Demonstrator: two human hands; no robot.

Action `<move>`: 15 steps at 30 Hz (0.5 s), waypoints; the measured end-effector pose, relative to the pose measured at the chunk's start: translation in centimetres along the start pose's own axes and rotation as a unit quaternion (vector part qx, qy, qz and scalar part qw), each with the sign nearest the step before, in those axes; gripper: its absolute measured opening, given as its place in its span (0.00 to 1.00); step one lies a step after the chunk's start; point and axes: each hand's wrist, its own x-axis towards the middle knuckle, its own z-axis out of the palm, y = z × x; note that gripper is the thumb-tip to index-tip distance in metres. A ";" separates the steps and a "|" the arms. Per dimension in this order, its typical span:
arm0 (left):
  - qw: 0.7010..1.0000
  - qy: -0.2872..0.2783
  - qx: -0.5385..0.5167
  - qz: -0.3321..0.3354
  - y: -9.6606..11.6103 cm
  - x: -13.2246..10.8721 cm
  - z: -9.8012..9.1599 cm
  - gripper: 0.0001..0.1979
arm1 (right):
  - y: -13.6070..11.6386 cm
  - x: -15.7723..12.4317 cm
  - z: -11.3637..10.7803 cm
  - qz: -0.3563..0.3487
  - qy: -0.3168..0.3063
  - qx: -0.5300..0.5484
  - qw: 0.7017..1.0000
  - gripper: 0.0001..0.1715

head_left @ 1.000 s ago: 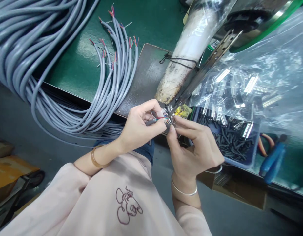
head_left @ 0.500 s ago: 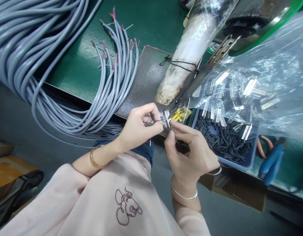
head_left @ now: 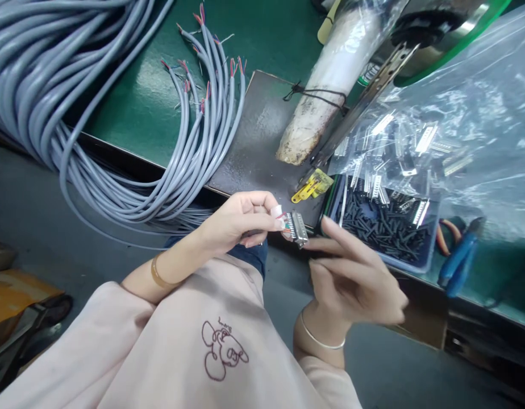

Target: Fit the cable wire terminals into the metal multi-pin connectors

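Observation:
My left hand (head_left: 249, 218) pinches the thin coloured wires just behind a metal D-sub connector (head_left: 300, 228), and a small white piece (head_left: 278, 211) shows by the fingertips. The connector sticks out to the right, its row of pins on the wire side. My right hand (head_left: 351, 272), a little blurred, is off to the right of it with its fingers apart and nothing seen in them. One of its fingertips is close to the connector's lower end; whether it touches, I cannot tell. The cable behind the wires is hidden by my left hand.
Grey cables (head_left: 194, 153) with stripped ends hang over the bench edge at left. A wrapped roll (head_left: 317, 102) and yellow piece (head_left: 311, 186) lie beyond my hands. At right are a blue tray (head_left: 420, 267) of black sleeves, bagged connectors (head_left: 426, 138) and blue-handled cutters (head_left: 461, 264).
My right hand has let go of the connector and moved right and down, its fingers spreading. The connector has shifted slightly right and down in my left hand and turned to show its metal shell.

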 end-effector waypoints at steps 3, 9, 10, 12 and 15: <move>1.000 -0.020 -0.007 -0.020 -0.2 -0.6 0.0 0.16 | 0.1 -0.3 2.1 0.012 -0.001 -0.046 0.999 0.11; 0.999 0.019 -0.002 0.037 -0.9 -1.3 0.1 0.11 | -0.7 -0.4 3.0 0.124 0.066 -0.023 0.990 0.06; 0.999 0.020 -0.006 0.042 -0.9 -1.4 0.1 0.10 | -1.0 -0.3 3.1 0.161 0.072 -0.009 0.984 0.06; 0.998 0.021 -0.014 0.058 -1.1 -1.6 0.0 0.09 | -1.4 0.0 3.4 0.219 0.079 0.018 0.972 0.07; 0.996 0.016 -0.028 0.081 -1.3 -1.7 -0.1 0.09 | -1.7 0.3 3.6 0.255 0.077 0.058 0.962 0.08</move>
